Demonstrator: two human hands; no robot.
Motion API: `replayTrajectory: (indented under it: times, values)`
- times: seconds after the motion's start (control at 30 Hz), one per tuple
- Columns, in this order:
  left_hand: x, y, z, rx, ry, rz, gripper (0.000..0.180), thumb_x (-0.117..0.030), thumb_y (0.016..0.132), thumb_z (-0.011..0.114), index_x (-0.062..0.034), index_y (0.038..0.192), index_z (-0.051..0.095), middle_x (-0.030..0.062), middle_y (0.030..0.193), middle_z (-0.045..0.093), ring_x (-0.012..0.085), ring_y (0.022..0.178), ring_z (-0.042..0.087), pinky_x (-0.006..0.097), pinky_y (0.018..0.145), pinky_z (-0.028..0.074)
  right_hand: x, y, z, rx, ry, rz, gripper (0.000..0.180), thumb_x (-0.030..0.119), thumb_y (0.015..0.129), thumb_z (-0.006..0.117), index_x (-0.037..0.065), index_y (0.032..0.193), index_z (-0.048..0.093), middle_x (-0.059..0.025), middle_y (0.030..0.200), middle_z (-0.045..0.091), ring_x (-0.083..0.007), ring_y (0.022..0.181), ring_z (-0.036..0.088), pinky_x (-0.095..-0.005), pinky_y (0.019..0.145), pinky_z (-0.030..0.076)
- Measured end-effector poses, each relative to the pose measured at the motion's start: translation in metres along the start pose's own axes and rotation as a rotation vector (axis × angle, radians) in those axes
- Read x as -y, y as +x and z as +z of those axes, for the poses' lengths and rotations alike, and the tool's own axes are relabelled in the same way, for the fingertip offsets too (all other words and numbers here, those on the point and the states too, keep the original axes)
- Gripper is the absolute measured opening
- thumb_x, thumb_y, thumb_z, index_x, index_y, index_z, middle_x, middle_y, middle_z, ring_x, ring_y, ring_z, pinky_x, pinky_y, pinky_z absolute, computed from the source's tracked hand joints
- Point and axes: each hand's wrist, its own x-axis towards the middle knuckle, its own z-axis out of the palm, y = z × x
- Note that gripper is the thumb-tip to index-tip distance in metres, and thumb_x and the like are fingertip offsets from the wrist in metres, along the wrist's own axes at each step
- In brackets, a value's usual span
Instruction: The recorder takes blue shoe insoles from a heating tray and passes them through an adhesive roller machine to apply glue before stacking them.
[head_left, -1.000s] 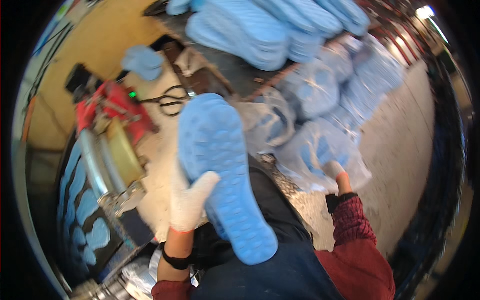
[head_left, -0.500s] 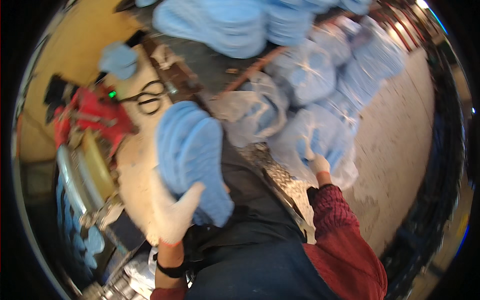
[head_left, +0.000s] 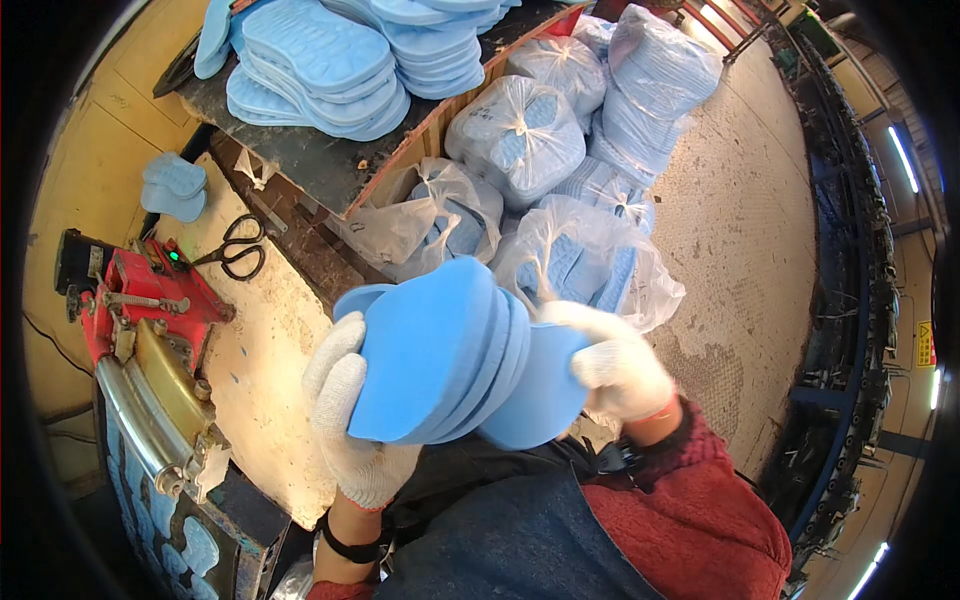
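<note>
**Stack of soles between my two hands**

I hold the fanned stack of smooth blue foam shoe soles [head_left: 450, 355] above my lap. My left gloved hand [head_left: 350, 420] is closed under it, my right gloved hand [head_left: 615, 365] closed on the far end (fingers curled tight). The soles are already sliding apart; I think a weaker squeeze lets one slip to the concrete floor [head_left: 740, 230].

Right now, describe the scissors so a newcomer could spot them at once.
Start at the red machine on the person's left, at the pale worktable. Just beyond its far corner lie the scissors, flat on the tabletop. They are the only black, looped-handled tool there; everything else nearby is blue foam soles or clear bags.
</note>
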Motion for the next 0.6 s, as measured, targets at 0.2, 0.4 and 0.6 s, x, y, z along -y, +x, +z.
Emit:
replayTrajectory:
  times: [0.2,0.4,0.6]
  values:
    - [-0.011,-0.051,-0.029,-0.053,-0.275,-0.54,0.058,-0.008,0.081,0.073,-0.0004,0.133,0.049,0.0162,0.127,0.058,0.0249,0.119,0.056,0.041,0.104,0.043,-0.028,0.052,0.085,0.48,0.602,0.154,0.057,0.025,0.089,0.065,0.001,0.136,0.043,-0.0127,0.112,0.063,-0.0267,0.099,0.065,-0.0412,0.082,0.056]
    - [0.017,-0.075,-0.045,0.066,0.332,-0.271,0.054,-0.008,0.083,0.065,-0.0024,0.135,0.051,0.0159,0.123,0.06,0.026,0.114,0.058,0.038,0.1,0.043,-0.032,0.074,0.085,0.443,0.409,0.203,0.046,0.03,0.094,0.059,0.003,0.13,0.048,-0.0119,0.113,0.064,-0.0276,0.106,0.063,-0.0405,0.081,0.056]
    - [0.011,-0.034,-0.075,-0.133,-0.123,-0.822,0.077,-0.014,0.07,0.067,0.0028,0.141,0.043,0.0148,0.125,0.059,0.0261,0.112,0.058,0.035,0.1,0.043,-0.042,0.107,-0.077,-0.079,-0.42,0.165,0.037,0.036,0.1,0.053,0.002,0.095,0.064,-0.0092,0.076,0.07,-0.0165,0.06,0.066,-0.0275,0.052,0.052]
